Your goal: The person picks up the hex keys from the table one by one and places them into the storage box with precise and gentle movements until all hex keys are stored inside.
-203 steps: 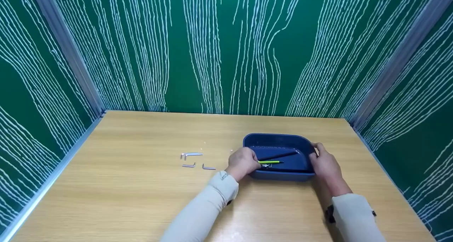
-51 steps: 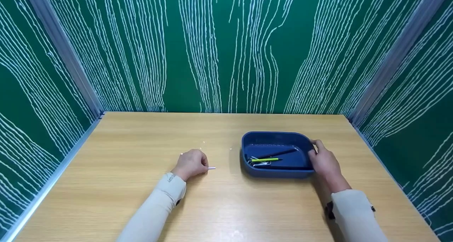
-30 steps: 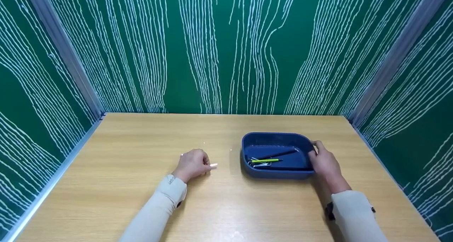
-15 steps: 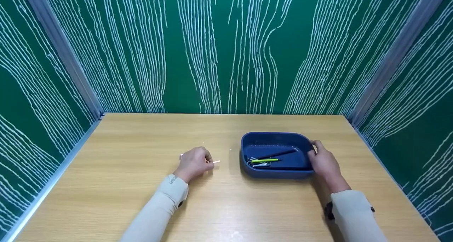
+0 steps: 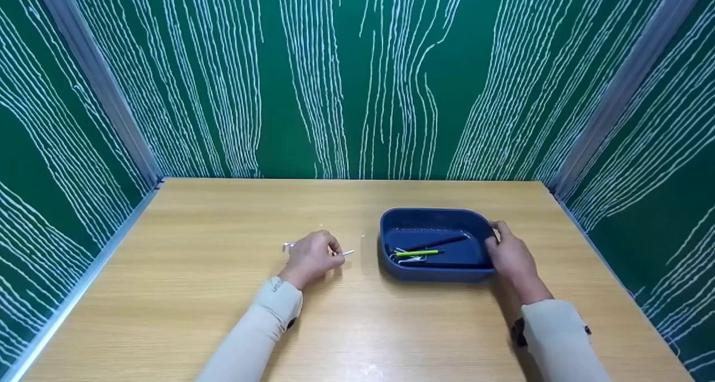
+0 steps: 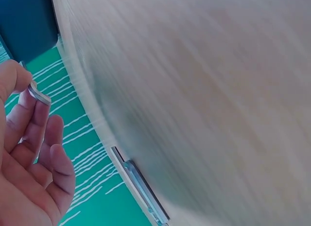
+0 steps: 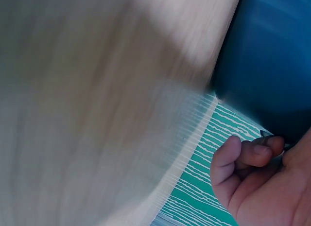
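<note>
Between thumb and fingertips my left hand (image 5: 313, 256) pinches a small silver hex key (image 5: 348, 253), which points right toward the bin. In the left wrist view its bent end (image 6: 39, 94) shows at the fingertips, the other fingers loosely curled. More hex keys (image 5: 288, 247) lie on the table just left of that hand, partly hidden by it; the left wrist view shows them (image 6: 143, 187) side by side. My right hand (image 5: 514, 259) grips the right end of a dark blue bin (image 5: 438, 276). Inside the bin are a yellow-green pen (image 5: 418, 253), dark sticks and several hex keys (image 5: 410, 259).
The wooden table (image 5: 335, 326) meets green walls (image 5: 475, 91) with white wavy lines at the back and sides. Tiny white specks (image 5: 363, 235) dot the tabletop left of the bin.
My left hand was at the bin, then went to the hex keys on the table and took hold of one. It has since shifted slightly right with it. The right hand keeps its grip.
</note>
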`<state>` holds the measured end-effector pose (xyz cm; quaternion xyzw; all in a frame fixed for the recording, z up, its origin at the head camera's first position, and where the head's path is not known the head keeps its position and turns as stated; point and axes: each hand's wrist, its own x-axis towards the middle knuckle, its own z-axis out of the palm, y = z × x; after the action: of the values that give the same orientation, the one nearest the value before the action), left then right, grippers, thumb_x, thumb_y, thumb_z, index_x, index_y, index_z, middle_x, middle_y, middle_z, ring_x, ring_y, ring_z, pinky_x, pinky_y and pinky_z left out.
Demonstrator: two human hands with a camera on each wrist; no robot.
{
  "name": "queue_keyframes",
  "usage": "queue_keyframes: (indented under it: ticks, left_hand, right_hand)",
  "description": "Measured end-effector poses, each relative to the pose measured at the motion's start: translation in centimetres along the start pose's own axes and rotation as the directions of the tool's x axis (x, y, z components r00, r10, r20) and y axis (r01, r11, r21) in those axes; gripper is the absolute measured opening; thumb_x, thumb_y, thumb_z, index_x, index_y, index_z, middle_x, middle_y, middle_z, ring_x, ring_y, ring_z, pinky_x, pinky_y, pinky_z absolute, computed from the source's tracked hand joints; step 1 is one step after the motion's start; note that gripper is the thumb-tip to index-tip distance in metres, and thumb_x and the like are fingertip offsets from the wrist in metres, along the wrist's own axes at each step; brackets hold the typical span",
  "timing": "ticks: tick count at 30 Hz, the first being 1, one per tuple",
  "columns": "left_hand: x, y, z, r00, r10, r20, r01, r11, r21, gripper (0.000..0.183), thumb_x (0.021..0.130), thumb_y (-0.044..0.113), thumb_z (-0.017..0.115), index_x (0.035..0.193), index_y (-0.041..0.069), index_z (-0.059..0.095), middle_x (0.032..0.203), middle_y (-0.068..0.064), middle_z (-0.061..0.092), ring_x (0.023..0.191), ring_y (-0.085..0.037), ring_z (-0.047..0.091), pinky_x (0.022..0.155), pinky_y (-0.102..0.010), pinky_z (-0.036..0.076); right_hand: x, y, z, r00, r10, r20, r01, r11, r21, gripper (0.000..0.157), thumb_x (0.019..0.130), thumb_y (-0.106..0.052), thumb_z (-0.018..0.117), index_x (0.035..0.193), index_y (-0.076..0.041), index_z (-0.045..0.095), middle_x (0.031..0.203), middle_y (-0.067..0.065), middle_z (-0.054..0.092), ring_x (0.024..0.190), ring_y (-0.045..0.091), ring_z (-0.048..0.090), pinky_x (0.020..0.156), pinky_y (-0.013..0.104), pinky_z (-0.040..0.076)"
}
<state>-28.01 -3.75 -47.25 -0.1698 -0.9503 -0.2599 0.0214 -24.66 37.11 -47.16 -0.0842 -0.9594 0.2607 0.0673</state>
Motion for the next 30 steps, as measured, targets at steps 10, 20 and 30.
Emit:
queue_keyframes:
  ticks: [10,20,30]
  left_hand:
    - [0.2,1.2,0.4,0.999,0.042,-0.033,-0.043,0.998,-0.048,0.005,0.07,0.03,0.063,0.068,0.025,0.062,0.079,0.011,0.054,0.071,-0.009,0.048,0.062,-0.023,0.039]
    - [1.0,2.8,0.5,0.996,0.069,-0.063,-0.073,0.995,-0.069,0.004,0.071,0.03,0.062,0.071,0.026,0.062,0.079,0.011,0.053,0.071,-0.008,0.049,0.062,-0.023,0.04]
    - [1.7,4.8,0.9,0.989,0.12,-0.089,-0.125,0.99,-0.064,0.006,0.073,0.031,0.062,0.072,0.025,0.064,0.078,0.013,0.053,0.073,-0.006,0.048,0.063,-0.022,0.041]
  right_hand:
    - [0.0,-0.2,0.1,1.0,0.006,0.003,-0.006,1.0,0.018,0.042,0.091,-0.027,0.033,0.132,-0.016,0.032,0.123,0.028,0.045,0.096,0.035,0.05,0.078,0.051,0.037]
    - [-0.1,-0.2,0.0,0.997,0.051,0.062,-0.054,0.997,0.052,0.045,0.092,-0.03,0.029,0.135,-0.018,0.026,0.13,0.026,0.038,0.106,0.036,0.045,0.087,0.054,0.033]
    - [-0.1,-0.2,-0.1,0.995,0.066,0.081,-0.071,0.995,0.063,0.046,0.093,-0.03,0.029,0.137,-0.018,0.023,0.133,0.024,0.035,0.104,0.034,0.043,0.089,0.054,0.033]
